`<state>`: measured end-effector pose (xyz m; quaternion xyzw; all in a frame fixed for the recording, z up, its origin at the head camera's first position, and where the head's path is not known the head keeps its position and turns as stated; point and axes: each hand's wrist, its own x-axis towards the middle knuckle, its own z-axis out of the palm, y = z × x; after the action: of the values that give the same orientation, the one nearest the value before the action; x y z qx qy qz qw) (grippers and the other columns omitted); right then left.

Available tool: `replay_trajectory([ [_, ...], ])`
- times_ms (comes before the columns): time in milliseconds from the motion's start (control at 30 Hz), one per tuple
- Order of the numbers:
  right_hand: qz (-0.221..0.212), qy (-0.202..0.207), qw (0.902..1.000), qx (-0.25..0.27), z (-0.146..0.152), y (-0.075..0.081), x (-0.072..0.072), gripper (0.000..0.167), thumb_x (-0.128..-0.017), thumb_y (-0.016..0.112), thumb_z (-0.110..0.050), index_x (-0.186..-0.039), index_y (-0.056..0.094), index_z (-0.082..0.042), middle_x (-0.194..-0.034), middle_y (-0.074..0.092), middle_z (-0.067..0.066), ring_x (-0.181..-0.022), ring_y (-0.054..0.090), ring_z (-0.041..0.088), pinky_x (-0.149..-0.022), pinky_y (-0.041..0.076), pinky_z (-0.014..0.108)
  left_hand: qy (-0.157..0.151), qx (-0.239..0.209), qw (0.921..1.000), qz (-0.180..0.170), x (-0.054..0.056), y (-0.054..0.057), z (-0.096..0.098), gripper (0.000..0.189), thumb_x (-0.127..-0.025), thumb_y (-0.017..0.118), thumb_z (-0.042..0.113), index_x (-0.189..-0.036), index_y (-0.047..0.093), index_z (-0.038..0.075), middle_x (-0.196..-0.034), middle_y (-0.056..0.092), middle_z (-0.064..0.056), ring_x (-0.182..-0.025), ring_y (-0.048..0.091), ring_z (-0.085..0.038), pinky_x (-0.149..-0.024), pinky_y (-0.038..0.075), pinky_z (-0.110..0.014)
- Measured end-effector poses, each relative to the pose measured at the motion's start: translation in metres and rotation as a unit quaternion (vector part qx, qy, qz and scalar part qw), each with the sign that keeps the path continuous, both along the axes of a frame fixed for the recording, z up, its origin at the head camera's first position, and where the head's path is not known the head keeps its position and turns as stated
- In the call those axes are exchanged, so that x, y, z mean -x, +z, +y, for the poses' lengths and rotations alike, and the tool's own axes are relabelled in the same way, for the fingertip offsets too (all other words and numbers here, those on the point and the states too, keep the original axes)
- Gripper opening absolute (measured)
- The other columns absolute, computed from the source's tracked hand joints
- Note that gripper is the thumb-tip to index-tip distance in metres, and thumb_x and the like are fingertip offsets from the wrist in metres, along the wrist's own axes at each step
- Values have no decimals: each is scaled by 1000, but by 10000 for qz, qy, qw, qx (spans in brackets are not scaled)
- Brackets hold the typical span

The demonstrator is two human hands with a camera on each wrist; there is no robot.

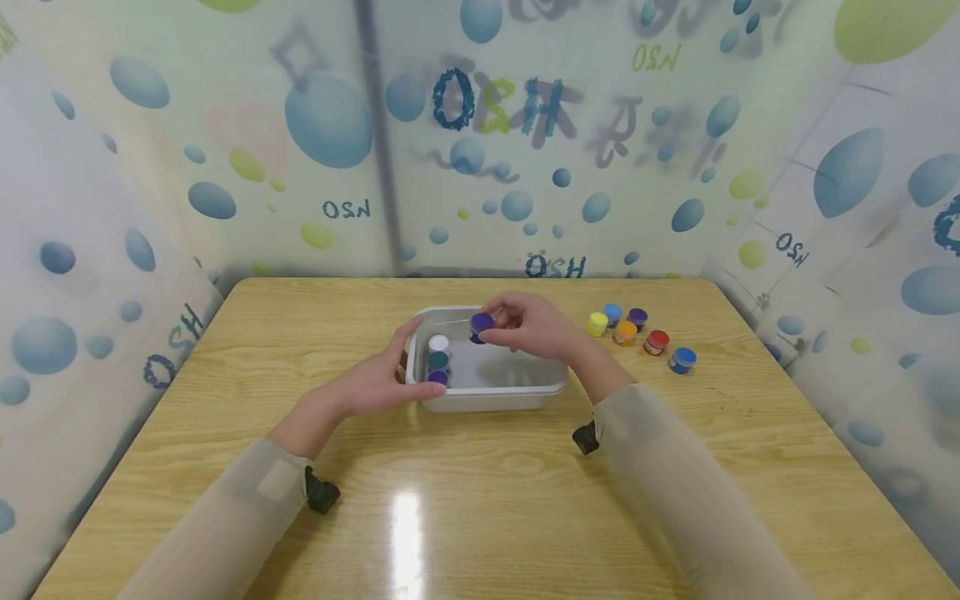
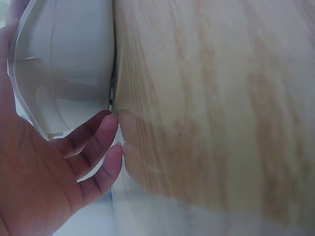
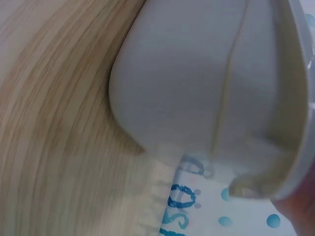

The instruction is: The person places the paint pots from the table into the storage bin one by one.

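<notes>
My right hand [image 1: 540, 327] pinches a small purple-lidded paint jar [image 1: 481, 327] between thumb and fingers, above the inside of a white plastic container [image 1: 487, 401]. At the container's left end my left hand [image 1: 367, 385] holds it, thumb along the front rim and fingers at the outer side. In the left wrist view, bent fingertips [image 2: 110, 125] show beside the container wall [image 2: 74, 64]. Lined up inside along the left wall are a white jar [image 1: 438, 343], a dark green jar [image 1: 438, 360] and a purple jar [image 1: 438, 379], partly covered by the left thumb.
Right of the container, on the wooden table [image 1: 480, 500], stand jars: yellow [image 1: 597, 324], light blue [image 1: 612, 313], dark purple [image 1: 637, 318], orange [image 1: 625, 333], red [image 1: 657, 341] and blue [image 1: 682, 359]. A patterned curtain [image 1: 517, 167] hangs behind the table's far edge.
</notes>
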<state>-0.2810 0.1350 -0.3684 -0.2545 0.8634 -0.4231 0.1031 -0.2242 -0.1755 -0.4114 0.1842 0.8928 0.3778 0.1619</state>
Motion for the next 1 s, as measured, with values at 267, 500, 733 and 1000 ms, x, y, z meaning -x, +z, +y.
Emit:
replay_trajectory([
  [267, -299, 50, 9995, -88, -26, -7, 7, 35, -100, 82, -32, -131, 72, -19, -100, 76, 3, -83, 67, 23, -77, 58, 33, -7, -52, 10000, -19, -1, -1, -1, 125, -95, 78, 66, -176, -10, 33, -132, 65, -18, -113, 69, -27, -99, 57, -47],
  [500, -633, -180, 9974, -283, -32, -20, 12, 35, -100, 83, -30, -130, 72, -18, -97, 75, 4, -82, 68, 21, -76, 57, 33, -87, -39, 10000, -3, 1, -1, 2, 127, -95, 77, 68, -176, -13, 32, -137, 64, -20, -116, 68, -28, -100, 58, -48],
  [733, -659, -243, 9944, -783, -33, -27, 16, 36, -101, 81, -34, -134, 72, -24, -100, 74, 3, -84, 68, 21, -77, 55, 33, -48, 78, 10000, 3, 2, 3, 1, 127, -95, 77, 68, -176, -15, 32, -143, 63, -21, -117, 69, -29, -104, 56, -50],
  [1000, -643, -138, 9909, -1173, -36, -30, 15, 36, -105, 77, -28, -140, 71, -25, -104, 72, 4, -80, 69, 20, -73, 55, 32, -13, 98, 9999, -56, 0, 3, 0, 128, -95, 77, 68, -176, -14, 31, -139, 65, -20, -115, 69, -28, -100, 57, -47],
])
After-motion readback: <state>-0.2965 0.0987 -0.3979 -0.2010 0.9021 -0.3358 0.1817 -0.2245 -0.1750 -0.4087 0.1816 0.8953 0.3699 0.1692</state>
